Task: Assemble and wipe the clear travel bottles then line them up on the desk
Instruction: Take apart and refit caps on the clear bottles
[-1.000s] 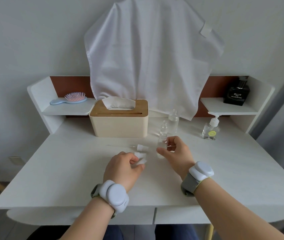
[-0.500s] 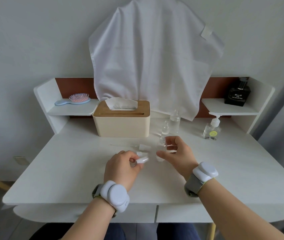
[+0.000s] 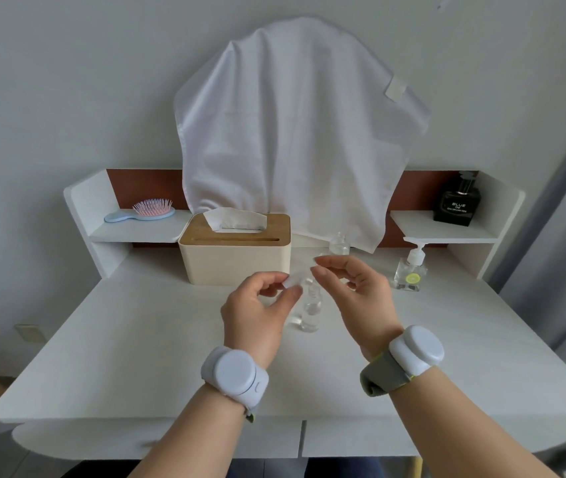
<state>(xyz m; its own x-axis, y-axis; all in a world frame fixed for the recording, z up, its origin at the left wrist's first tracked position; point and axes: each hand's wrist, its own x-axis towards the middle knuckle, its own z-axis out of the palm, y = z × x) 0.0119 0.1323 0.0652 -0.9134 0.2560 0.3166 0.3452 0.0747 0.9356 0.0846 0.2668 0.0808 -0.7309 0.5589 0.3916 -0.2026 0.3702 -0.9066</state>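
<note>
Pinching small clear cap (image 3: 292, 281), left hand (image 3: 257, 313) hovers above open bottle (image 3: 311, 310) standing on desk (image 3: 136, 339). Right hand (image 3: 350, 291) half-curled; hold unclear. Risk: clumsy capping tips light bottle; cap slips.

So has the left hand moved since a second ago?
Yes. The left hand has lifted off the desk, pinching a small white cap, and moved toward the tissue box.

Bare desk (image 3: 136, 339) left (tissue box (image 3: 235, 257) behind)
</note>
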